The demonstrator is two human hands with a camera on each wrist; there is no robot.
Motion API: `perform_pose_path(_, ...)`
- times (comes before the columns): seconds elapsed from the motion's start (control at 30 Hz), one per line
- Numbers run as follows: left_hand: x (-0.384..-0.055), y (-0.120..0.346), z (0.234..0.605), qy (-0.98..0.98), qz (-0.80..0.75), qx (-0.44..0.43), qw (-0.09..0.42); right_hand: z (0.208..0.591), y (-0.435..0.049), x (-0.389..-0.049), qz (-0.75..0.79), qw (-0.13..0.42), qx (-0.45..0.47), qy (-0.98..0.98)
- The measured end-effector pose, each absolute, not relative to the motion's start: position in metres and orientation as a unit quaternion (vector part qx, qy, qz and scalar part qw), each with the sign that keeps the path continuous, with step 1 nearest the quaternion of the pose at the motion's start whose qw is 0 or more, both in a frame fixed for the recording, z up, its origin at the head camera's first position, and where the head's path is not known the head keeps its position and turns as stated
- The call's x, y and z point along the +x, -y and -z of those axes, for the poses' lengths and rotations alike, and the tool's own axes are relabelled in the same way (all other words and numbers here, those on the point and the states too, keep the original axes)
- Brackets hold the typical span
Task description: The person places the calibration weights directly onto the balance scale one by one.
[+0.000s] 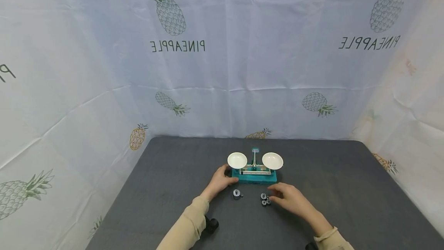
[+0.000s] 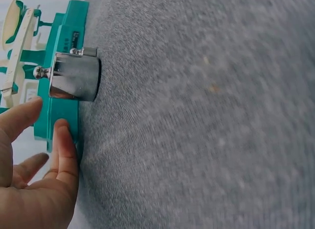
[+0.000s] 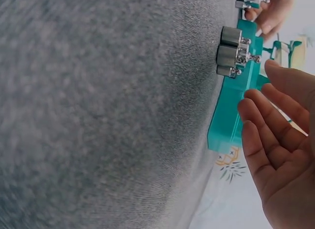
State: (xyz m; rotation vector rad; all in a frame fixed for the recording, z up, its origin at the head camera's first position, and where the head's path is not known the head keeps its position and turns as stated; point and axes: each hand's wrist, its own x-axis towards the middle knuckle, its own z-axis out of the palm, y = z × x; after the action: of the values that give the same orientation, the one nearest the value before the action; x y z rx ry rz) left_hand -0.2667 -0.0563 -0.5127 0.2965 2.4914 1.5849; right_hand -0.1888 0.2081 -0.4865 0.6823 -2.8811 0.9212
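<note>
A table balance with a teal base (image 1: 254, 179) and two white pans, the left pan (image 1: 237, 160) and right pan (image 1: 272, 161), stands near the table's middle. My left hand (image 1: 220, 179) is at the base's left end, thumb and fingers spread loosely around that corner. A large metal weight (image 2: 75, 76) with a knob stands before the base, beside a small weight (image 2: 89, 51). My right hand (image 1: 293, 200) hovers beside a cluster of several knobbed metal weights (image 1: 264, 200). In the right wrist view its fingers (image 3: 270, 140) are relaxed, with nothing between them.
The dark grey tabletop (image 1: 180, 165) extends around the balance. A short black cylindrical object (image 1: 212, 225) shows beside the left sleeve (image 1: 189, 221). Behind the table hangs a pale curtain (image 1: 243, 68) printed with pineapples.
</note>
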Motion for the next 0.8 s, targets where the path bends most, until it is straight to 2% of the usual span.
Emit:
perform_pose_path(0.3, -0.269, 0.055, 0.515, -0.815, -0.564, 0.094, 0.091, 0.491, -0.209, -0.193, -0.304, -0.006, 0.239, 0.922)
perform_pose_path(0.8, -0.273, 0.052, 0.518, -0.807, -0.577, 0.084, 0.094, 0.501, -0.210, -0.202, -0.295, -0.017, 0.266, 0.918)
